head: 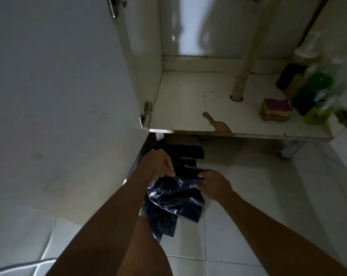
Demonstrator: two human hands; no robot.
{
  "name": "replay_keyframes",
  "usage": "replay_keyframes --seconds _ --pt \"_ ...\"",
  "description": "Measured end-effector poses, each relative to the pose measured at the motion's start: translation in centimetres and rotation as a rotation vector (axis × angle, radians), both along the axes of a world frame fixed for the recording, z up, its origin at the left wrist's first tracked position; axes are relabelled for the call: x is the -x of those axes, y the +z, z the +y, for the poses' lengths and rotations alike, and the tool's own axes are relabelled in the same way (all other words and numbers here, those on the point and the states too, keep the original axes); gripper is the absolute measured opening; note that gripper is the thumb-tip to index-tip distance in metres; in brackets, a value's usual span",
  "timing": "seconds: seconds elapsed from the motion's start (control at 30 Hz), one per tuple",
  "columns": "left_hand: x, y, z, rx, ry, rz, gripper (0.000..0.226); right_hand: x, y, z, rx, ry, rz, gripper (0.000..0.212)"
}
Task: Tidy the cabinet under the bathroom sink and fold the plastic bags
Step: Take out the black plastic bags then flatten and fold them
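Note:
A crumpled dark blue plastic bag point(172, 202) hangs over the tiled floor in front of the open sink cabinet point(188, 100). My left hand point(158, 162) pinches its top edge on the left. Gripping the same edge on the right is my right hand point(214, 185). Flat dark folded bags point(186, 153) lie on the floor just beyond my hands, under the cabinet's front lip.
The cabinet door point(59, 96) stands open at the left. Inside are a white drain pipe point(241, 76), a pink-topped sponge point(275, 109), a green bottle point(316, 86), a yellow bottle point(316, 115) and a dark container point(288, 77). The shelf surface has a peeled patch point(218, 124).

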State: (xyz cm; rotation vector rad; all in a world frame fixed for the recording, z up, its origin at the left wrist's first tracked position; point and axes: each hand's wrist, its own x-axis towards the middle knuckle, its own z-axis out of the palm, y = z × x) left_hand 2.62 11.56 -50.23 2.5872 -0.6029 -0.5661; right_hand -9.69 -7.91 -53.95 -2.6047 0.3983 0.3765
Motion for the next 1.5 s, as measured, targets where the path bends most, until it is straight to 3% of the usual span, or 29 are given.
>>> replay_keyframes --seconds 0.07,0.27,0.37,0.63,0.73,0.87,1.0,1.1,1.17,1.23,1.33,1.4,1.5 --pt "0.1 0.8 0.7 0.027 0.040 0.020 0.016 -0.4 0.1 0.6 -0.002 -0.001 -0.036 0.013" --pt "0.9 2.3 2.3 0.119 0.142 -0.153 0.014 -0.4 0.2 2.2 -0.172 -0.108 -0.153 0.018" --pt "1.1 3.0 2.3 0.171 0.205 -0.216 0.029 -1.0 -0.2 2.1 -0.251 -0.118 -0.163 0.020" --pt "0.7 5.4 1.9 0.294 0.316 -0.104 0.026 -0.6 -2.2 3.0 -0.291 -0.176 -0.151 0.013" --pt "0.2 5.6 1.8 0.334 0.381 -0.223 0.020 -0.1 -2.5 3.8 -0.335 -0.243 -0.217 0.046" --pt "0.0 5.3 1.4 0.407 0.477 -0.414 0.015 0.3 -3.2 4.8 -0.331 -0.234 -0.129 0.045" --pt "0.0 5.4 1.4 0.292 0.330 -0.370 0.020 0.5 -2.7 5.2 -0.418 -0.252 -0.162 0.025" --pt "0.3 5.0 1.4 0.262 0.329 -0.361 0.014 0.3 -1.7 4.7 -0.512 -0.284 -0.191 0.039" --pt "0.4 4.4 1.3 0.271 0.363 -0.264 0.017 0.2 -1.3 3.9 -0.517 -0.189 -0.158 0.035" --pt "0.4 3.5 1.1 0.267 0.405 -0.143 0.035 0.4 -1.4 3.4 -0.506 -0.046 -0.053 0.025" --pt "0.3 2.0 1.0 0.071 0.354 -0.074 0.044 1.0 -2.3 3.3 -0.491 0.047 0.029 0.016" --pt "0.6 1.4 1.0 -0.088 0.283 -0.012 0.062 1.6 -2.7 3.6 -0.498 0.058 0.020 0.017" --pt "0.7 0.3 1.1 -0.255 0.239 -0.052 0.047 2.0 -2.9 3.7 -0.524 0.058 0.030 0.023"
